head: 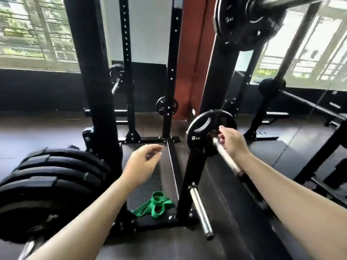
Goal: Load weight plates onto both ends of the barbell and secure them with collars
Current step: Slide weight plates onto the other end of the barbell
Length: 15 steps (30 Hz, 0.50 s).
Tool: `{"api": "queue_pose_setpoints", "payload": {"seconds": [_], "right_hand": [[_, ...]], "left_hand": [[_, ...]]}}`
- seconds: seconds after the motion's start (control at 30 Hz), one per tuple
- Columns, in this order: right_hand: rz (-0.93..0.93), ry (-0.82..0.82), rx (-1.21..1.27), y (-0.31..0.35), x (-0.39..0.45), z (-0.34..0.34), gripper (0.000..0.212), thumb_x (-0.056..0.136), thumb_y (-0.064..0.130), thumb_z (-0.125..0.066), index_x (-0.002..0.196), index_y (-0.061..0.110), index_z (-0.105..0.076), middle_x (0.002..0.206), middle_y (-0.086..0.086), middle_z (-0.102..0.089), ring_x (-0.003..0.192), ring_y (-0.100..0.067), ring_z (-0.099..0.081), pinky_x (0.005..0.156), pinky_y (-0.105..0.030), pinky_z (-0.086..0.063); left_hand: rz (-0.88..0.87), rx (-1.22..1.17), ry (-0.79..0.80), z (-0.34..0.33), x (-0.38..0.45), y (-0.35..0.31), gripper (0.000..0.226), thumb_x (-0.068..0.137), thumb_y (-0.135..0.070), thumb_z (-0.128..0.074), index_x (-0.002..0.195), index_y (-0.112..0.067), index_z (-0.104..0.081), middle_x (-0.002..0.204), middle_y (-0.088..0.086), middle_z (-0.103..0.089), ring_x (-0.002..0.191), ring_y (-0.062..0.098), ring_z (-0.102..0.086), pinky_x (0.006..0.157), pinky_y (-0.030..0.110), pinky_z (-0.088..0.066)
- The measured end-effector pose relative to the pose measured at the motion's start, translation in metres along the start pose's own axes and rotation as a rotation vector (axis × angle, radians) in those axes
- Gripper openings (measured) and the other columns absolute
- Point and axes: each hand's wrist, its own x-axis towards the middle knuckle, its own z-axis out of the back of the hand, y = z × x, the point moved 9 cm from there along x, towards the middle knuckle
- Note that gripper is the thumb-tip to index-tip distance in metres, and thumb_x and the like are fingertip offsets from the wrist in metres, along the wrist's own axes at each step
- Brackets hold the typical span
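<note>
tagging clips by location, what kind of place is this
Most likely a gym's free-weight area. Black squat rack uprights with rows of holes stand on dark flooring, a stack of weight plates sits on a storage peg, and the right hand is at a small plate on a steel peg.

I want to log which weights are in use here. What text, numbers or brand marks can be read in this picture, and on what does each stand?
Small plate on the storage peg: a white mark that may read "5 kg", blurred, not certain.
Plates on the bar at the top: raised letters, too blurred to read.
Small plate on the far rack: a mark, too small to read.
Stacked plates at lower left: a raised mark, unreadable.
</note>
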Motion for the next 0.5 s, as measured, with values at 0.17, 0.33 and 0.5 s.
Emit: {"api": "queue_pose_setpoints", "payload": {"seconds": [0.17,0.33,0.5], "right_hand": [[0.017,0.011,-0.150,-0.037,0.107,0.043,0.052,0.081,0.072,-0.044,0.067,0.023,-0.049,0.086,-0.006,-0.046,0.081,-0.019,-0.046,0.079,-0.041,-0.037],[-0.002,0.074,-0.256,-0.043,0.175,0.038,0.066,0.092,0.072,-0.043,0.140,0.029,-0.056,0.147,-0.011,-0.043,0.137,-0.030,-0.043,0.121,-0.045,-0.027],[0.002,0.272,-0.325,-0.055,0.218,0.015,0.072,0.091,0.078,-0.037,0.140,0.029,-0.056,0.141,-0.008,-0.050,0.133,-0.027,-0.049,0.113,-0.039,-0.032]], "left_hand": [[0.217,-0.304,-0.141,-0.097,0.079,0.002,0.014,0.097,-0.015,-0.065,0.111,-0.019,-0.066,0.091,-0.006,-0.064,0.083,0.007,-0.058,0.075,0.009,-0.044],[0.338,-0.332,-0.175,-0.158,0.144,0.016,0.069,0.081,-0.060,-0.063,0.127,-0.009,-0.062,0.112,0.001,-0.071,0.104,0.015,-0.066,0.099,0.030,-0.051],[0.325,-0.201,-0.157,-0.197,0.198,0.020,0.060,0.078,-0.073,-0.059,0.109,-0.022,-0.068,0.091,-0.010,-0.070,0.094,0.014,-0.068,0.085,0.031,-0.050]]}}
